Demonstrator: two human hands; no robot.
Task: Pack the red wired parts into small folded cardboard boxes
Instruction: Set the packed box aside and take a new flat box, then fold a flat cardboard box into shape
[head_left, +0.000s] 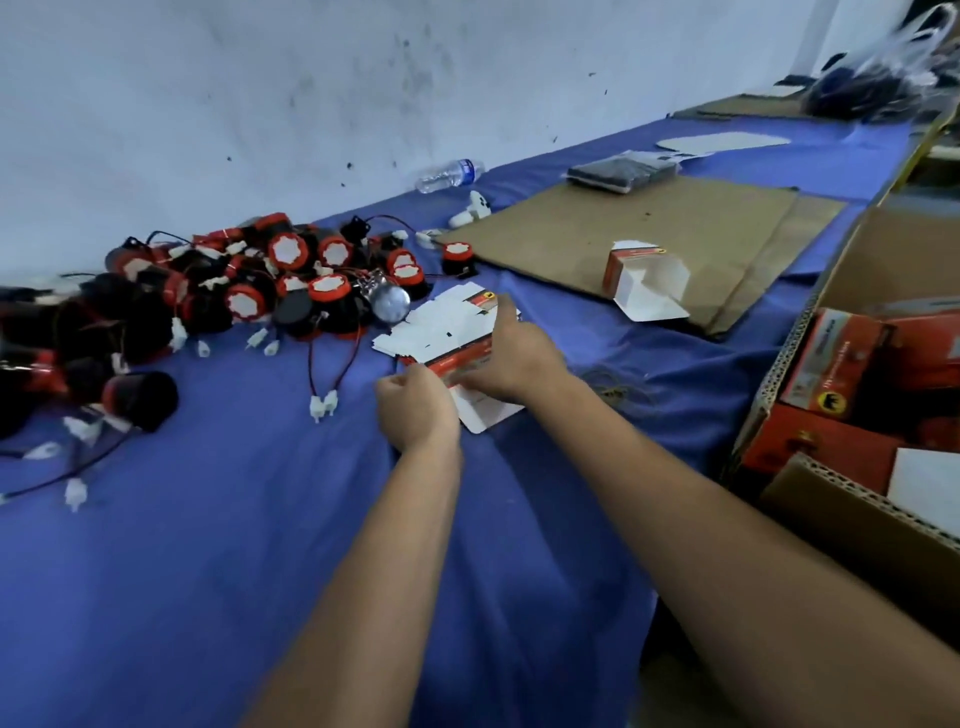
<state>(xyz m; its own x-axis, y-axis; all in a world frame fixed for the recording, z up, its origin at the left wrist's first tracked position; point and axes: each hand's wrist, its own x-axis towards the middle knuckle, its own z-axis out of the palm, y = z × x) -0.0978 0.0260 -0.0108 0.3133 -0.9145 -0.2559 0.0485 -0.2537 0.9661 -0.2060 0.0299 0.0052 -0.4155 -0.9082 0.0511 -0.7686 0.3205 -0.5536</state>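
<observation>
Hands on flat carton stack.
Left hand (415, 410) and right hand (511, 351) both pinch the flat cartons (447, 325); one folded box (647, 280) stands apart.

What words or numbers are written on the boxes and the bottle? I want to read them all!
None can be read.
Orange cardboard boxes in the carton: print too blurred.
Flat white-and-orange box blanks: print too small.
Clear plastic water bottle: blue label blurred.
Red wired parts: white tops look blank.
</observation>
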